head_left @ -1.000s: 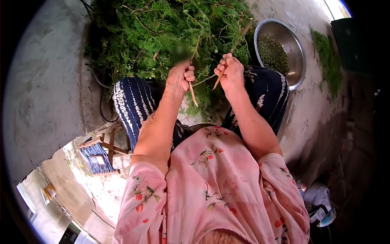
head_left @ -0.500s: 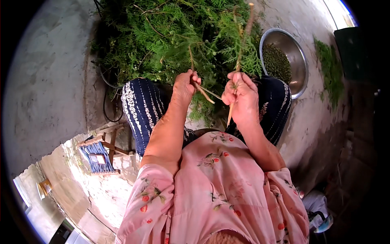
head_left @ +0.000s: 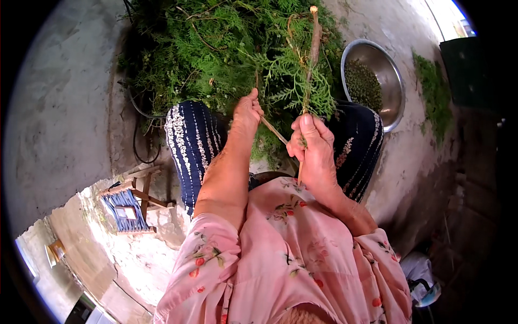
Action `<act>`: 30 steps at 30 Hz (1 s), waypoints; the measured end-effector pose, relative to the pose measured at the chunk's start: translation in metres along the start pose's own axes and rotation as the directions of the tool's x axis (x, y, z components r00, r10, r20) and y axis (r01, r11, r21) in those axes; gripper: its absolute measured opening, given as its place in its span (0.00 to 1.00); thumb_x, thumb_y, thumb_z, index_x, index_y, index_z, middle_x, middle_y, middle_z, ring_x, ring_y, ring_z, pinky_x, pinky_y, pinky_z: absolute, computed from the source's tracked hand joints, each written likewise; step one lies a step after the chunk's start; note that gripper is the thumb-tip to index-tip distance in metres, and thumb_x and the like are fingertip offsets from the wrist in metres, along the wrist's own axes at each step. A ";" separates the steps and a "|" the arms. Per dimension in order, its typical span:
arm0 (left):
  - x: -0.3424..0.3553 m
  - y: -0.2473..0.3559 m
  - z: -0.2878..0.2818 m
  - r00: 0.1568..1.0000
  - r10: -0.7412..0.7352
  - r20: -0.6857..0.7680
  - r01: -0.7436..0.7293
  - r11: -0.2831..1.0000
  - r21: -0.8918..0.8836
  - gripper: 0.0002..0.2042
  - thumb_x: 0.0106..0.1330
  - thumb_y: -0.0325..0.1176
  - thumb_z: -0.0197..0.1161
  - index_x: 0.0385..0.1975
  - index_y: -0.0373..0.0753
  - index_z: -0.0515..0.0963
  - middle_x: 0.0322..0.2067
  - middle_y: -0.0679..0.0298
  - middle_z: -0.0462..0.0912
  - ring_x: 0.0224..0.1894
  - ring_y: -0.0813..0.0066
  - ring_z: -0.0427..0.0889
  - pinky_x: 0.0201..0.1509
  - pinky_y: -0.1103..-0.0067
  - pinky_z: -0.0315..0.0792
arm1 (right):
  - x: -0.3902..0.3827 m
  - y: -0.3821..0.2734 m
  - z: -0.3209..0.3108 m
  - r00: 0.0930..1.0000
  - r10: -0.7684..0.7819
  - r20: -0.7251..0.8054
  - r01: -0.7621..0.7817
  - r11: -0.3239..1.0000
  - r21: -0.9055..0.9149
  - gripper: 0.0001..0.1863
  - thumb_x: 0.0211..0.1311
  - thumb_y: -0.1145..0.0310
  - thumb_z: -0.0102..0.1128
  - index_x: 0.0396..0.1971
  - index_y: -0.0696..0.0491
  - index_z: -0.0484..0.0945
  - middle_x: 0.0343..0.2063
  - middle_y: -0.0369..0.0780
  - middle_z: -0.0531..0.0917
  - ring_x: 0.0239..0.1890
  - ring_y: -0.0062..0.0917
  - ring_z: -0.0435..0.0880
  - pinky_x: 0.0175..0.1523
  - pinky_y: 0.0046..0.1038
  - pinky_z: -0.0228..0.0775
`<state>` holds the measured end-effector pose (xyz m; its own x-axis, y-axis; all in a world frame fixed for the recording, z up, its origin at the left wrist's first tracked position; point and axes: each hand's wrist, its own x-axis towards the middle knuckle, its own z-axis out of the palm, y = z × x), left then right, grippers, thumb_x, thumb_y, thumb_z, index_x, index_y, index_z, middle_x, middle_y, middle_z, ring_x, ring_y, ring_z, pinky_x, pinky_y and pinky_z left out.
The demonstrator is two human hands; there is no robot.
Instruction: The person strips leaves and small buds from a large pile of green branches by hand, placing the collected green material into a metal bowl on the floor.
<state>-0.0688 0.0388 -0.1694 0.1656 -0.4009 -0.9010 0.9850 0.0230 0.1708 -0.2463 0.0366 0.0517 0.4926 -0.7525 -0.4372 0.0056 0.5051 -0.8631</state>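
My left hand [head_left: 247, 114] is closed round a thin bare twig [head_left: 274, 131]. One end of the twig slants down to the fingers of my right hand. That right hand [head_left: 314, 151] grips a conifer branch [head_left: 315, 46], its thick cut end pointing away from me and its thin tip hanging by my shirt. Flat green sprays stick out along the branch just beyond my fingers. Whether twig and branch are joined inside the right hand is hidden. Beyond both hands lies a large heap of green conifer cuttings [head_left: 216, 70], some of it between my knees.
A steel bowl [head_left: 393, 92] part-filled with small green pieces stands right of my right knee. More green sprigs [head_left: 433, 97] lie on the floor past it. To the left are a black cable [head_left: 135, 146] and a small wooden stool [head_left: 127, 210] with a blue woven seat.
My right hand has come down toward my body, bringing the branch with it. The left hand stays nearly in place, still holding the twig.
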 end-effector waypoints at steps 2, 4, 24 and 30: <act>0.006 0.007 -0.022 0.980 0.198 -0.012 -0.197 0.978 0.069 0.08 0.59 0.36 0.62 0.28 0.47 0.68 0.14 0.72 0.63 0.12 0.78 0.58 0.14 0.80 0.56 | -0.028 -0.025 -0.003 0.993 0.098 0.067 -0.115 0.941 0.318 0.12 0.65 0.62 0.49 0.28 0.57 0.70 0.14 0.31 0.66 0.11 0.11 0.58 0.16 0.15 0.49; 0.008 0.010 -0.040 0.978 0.203 0.044 -0.205 0.977 0.058 0.08 0.60 0.36 0.61 0.27 0.47 0.68 0.14 0.73 0.63 0.12 0.80 0.58 0.14 0.81 0.55 | -0.042 -0.057 -0.020 0.900 -0.436 0.032 0.422 0.885 0.196 0.09 0.64 0.67 0.48 0.30 0.57 0.70 0.16 0.31 0.67 0.12 0.10 0.58 0.16 0.13 0.49; -0.076 0.004 0.008 0.980 0.065 0.190 -0.108 0.968 0.227 0.10 0.68 0.36 0.45 0.32 0.38 0.69 0.15 0.74 0.61 0.09 0.85 0.52 0.11 0.84 0.47 | 0.019 -0.004 -0.117 0.945 0.190 0.266 -0.203 0.979 0.023 0.15 0.67 0.65 0.42 0.48 0.58 0.69 0.18 0.33 0.71 0.17 0.16 0.69 0.24 0.19 0.64; -0.119 0.012 0.019 0.938 0.060 0.342 -0.110 0.985 0.131 0.10 0.69 0.34 0.42 0.36 0.35 0.66 0.15 0.73 0.60 0.08 0.85 0.53 0.07 0.86 0.49 | 0.004 -0.014 -0.128 0.928 0.179 0.327 -0.288 0.900 0.326 0.16 0.68 0.64 0.40 0.49 0.57 0.68 0.18 0.33 0.71 0.17 0.17 0.68 0.24 0.23 0.61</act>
<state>-0.0775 0.0691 -0.0522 0.1978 -0.6879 -0.6983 0.9460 -0.0527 0.3198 -0.3560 -0.0278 0.0293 0.7430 -0.4695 -0.4770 0.1465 0.8095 -0.5686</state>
